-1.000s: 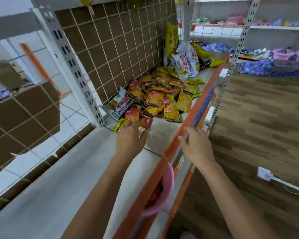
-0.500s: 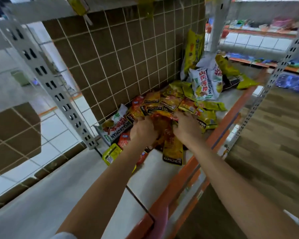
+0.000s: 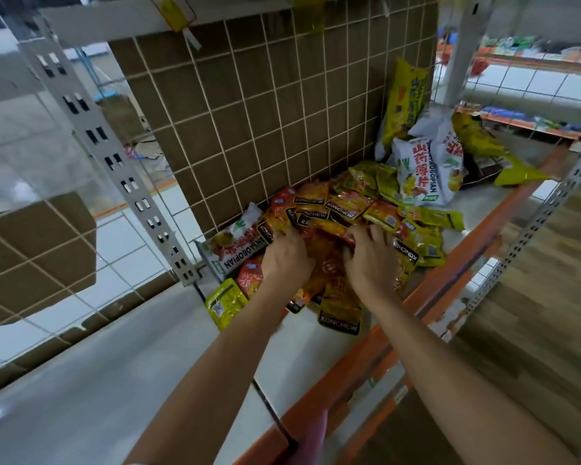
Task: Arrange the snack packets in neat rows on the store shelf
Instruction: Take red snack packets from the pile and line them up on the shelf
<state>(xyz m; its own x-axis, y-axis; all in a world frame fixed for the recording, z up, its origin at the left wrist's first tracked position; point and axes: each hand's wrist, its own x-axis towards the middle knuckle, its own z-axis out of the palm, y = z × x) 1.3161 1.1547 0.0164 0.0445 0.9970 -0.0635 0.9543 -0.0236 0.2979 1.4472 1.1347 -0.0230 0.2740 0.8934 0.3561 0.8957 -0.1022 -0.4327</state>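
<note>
Currently left hand point(image 3: 287, 260) and right hand point(image 3: 369, 260) rest side by side on the snack packets point(image 3: 342, 209) heaped on the shelf point(image 3: 316, 349). Heap spreads ahead and rightward, nearer right hand, whose fingers lie splayed; left's grasp unclear.

Snack packets point(image 3: 346, 209) lie heaped on the shelf point(image 3: 131, 380) against the wire grid point(image 3: 249, 112); larger bags point(image 3: 420, 166) stand behind them, rightward.

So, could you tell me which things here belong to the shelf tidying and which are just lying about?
Job: Konchew packets, white snack bags, shelf, left hand, right hand.
Lying about: brown box, pink item, far shelves' goods.
</note>
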